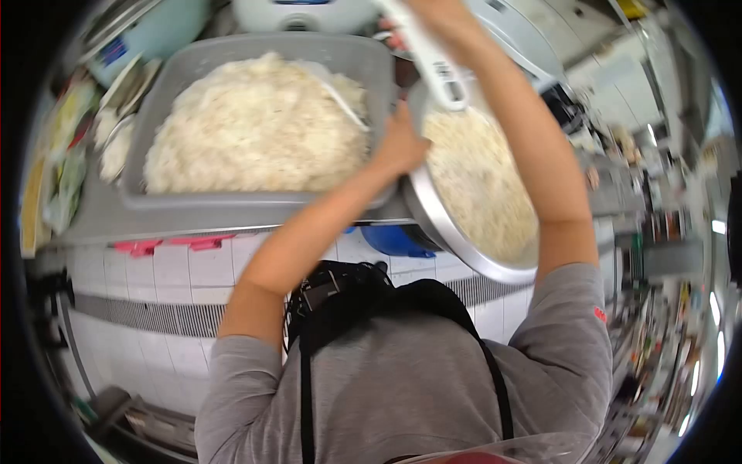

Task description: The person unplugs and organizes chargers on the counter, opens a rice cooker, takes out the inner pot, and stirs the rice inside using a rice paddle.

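Observation:
My left hand (406, 145) is closed on the near-left rim of a round metal pot (433, 209) that holds cooked rice (483, 178). Above the pot, at the top edge of the view, my right hand (444, 17) is closed around a long white plastic utensil (433, 58). The handle end, with a hanging hole, points down towards the rice; the other end is out of view. Left of the pot stands a grey tub (255, 199) heaped with white rice (259, 127). A white paddle (344, 104) lies partly buried in that heap.
Behind the tub is a white appliance (305, 17), cut off at the top. A small bowl of rice (116, 151) and plastic bags (68, 185) are at the left. Below the counter stands a blue container (398, 241) on the tiled floor (182, 278).

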A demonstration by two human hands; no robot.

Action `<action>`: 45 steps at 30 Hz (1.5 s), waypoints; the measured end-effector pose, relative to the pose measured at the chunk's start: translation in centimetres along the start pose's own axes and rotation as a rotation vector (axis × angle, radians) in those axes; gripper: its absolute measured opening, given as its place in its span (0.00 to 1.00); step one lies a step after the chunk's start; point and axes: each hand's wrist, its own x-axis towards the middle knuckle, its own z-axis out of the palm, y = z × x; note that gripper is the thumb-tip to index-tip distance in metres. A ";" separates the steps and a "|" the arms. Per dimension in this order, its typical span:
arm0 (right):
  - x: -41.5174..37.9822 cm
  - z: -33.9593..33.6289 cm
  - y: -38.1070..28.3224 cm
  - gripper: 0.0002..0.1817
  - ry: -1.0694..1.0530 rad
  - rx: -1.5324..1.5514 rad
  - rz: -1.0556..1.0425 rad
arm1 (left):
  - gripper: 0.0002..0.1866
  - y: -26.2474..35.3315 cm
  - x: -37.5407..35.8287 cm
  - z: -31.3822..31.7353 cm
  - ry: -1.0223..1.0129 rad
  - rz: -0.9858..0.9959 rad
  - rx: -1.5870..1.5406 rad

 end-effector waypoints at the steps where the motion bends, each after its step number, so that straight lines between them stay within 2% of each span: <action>1: -0.4 -4.1 3.6 0.38 0.130 0.131 -0.078 | 0.48 1.0 0.7 -1.1 -0.050 -0.081 0.047; 2: -0.4 -8.8 7.4 0.41 0.132 0.212 -0.053 | 0.47 1.7 1.7 -1.9 -0.059 -0.087 0.104; 3: -2.6 -12.2 8.7 0.14 0.064 0.172 0.013 | 0.47 2.2 3.1 -2.6 -0.059 -0.094 0.163; 5: -6.5 -15.1 13.1 0.17 0.286 0.372 0.195 | 0.41 2.5 6.0 -2.5 0.033 -0.027 0.219; 7: -8.7 -17.3 19.3 0.19 0.307 0.241 0.282 | 0.38 0.6 9.2 -1.1 -0.040 -0.019 0.286; 9: -9.5 -17.5 23.3 0.19 0.220 -0.376 0.385 | 0.35 0.2 10.1 -0.1 -0.096 -0.009 0.355; 10: -9.4 -17.3 25.2 0.19 0.230 -0.373 0.390 | 0.33 0.1 9.9 0.1 -0.083 -0.019 0.355; 12: -9.2 -16.0 28.0 0.15 0.190 -1.132 0.239 | 0.29 0.2 9.6 0.0 -0.076 -0.005 0.365; 15: -6.2 -16.1 28.7 0.13 0.215 -1.139 0.272 | 0.29 0.5 9.2 -0.2 -0.046 -0.020 0.307; 18: -3.6 -16.2 29.9 0.13 0.109 -1.201 0.291 | 0.29 0.1 9.0 -0.2 -0.026 -0.026 0.231; 20: -2.1 -16.7 33.3 0.14 0.038 -1.222 0.274 | 0.29 -0.3 9.3 -0.2 -0.044 -0.040 0.197; 22: -2.0 -17.7 39.0 0.18 0.283 -1.117 -0.255 | 0.29 -0.4 9.3 -0.2 -0.068 -0.062 0.162; 23: -1.9 -17.3 37.7 0.18 0.267 -1.113 -0.256 | 0.28 -0.1 9.3 -0.2 -0.074 -0.081 0.148; 25: -2.6 -16.3 32.6 0.24 -0.046 -0.626 0.511 | 0.28 -0.1 9.3 -0.2 -0.085 -0.101 0.131; 26: -2.8 -15.7 32.8 0.24 -0.049 -0.628 0.515 | 0.28 -0.3 9.4 -0.2 -0.079 -0.102 0.140; 28: -3.6 -14.7 33.6 0.22 0.023 -0.414 0.552 | 0.29 -0.4 9.5 0.1 -0.075 -0.101 0.142; 35: -6.5 -11.9 31.4 0.23 0.050 -0.259 0.569 | 0.31 -0.4 9.6 0.2 -0.067 -0.126 0.157; 42: -8.9 -10.3 29.8 0.19 0.001 -0.330 0.563 | 0.31 -0.1 9.7 -0.1 -0.092 -0.123 0.149; 45: -10.6 -8.8 28.1 0.19 -0.076 -0.479 0.593 | 0.31 0.1 9.6 0.0 -0.052 -0.114 0.197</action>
